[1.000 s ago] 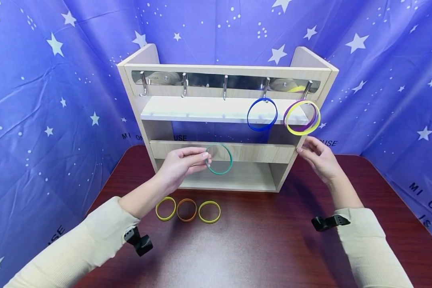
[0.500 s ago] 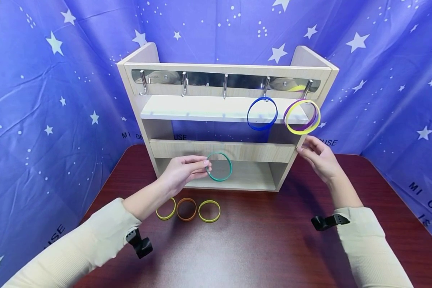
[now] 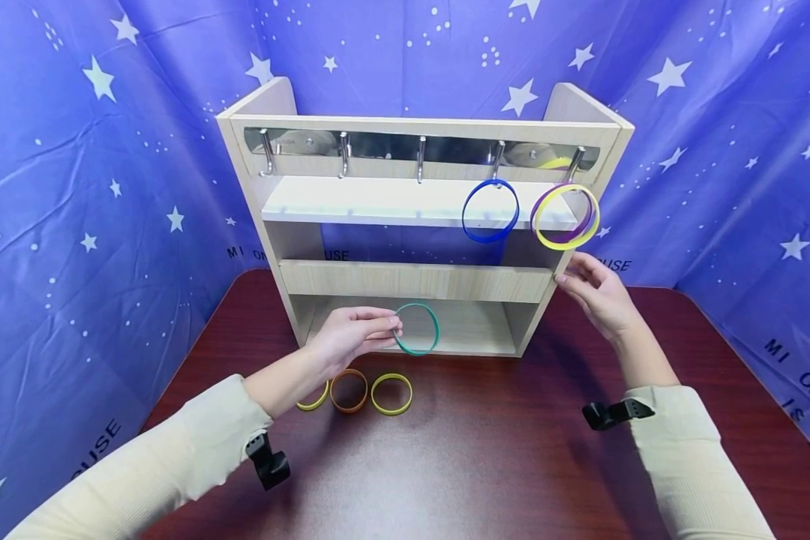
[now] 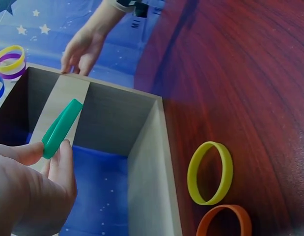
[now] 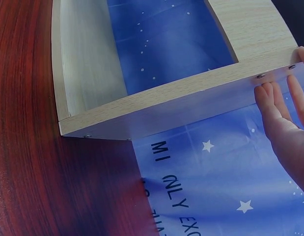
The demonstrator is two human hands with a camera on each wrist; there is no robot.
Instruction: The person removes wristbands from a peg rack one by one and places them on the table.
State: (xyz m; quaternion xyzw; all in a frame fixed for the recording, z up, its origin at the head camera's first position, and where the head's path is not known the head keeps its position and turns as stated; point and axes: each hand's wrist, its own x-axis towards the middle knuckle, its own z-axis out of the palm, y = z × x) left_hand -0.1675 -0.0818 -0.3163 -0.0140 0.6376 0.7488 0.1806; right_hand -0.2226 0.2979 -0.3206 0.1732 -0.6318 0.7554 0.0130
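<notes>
My left hand (image 3: 356,334) pinches a green silicone wristband (image 3: 437,328) between thumb and fingers, in front of the shelf's lower compartment. The band stands edge-on in the left wrist view. My right hand (image 3: 599,296) rests on the right side panel of the wooden shelf (image 3: 418,280), thumb at the front edge and fingertips against the outer face. A blue wristband (image 3: 489,239) hangs on the fourth hook from the left. A purple wristband (image 3: 533,219) and a yellow wristband (image 3: 567,246) share the rightmost hook.
On the dark red table (image 3: 472,465) lie an orange wristband (image 3: 349,410), a yellow wristband (image 3: 391,412) and another yellow band (image 3: 313,406) partly hidden by my left arm. A metal hook strip (image 3: 385,150) spans the shelf top; its three left hooks hold no bands.
My left hand has come down and slightly right with the green wristband, from the shelf's middle board to its lower compartment. My right hand keeps its place on the side panel.
</notes>
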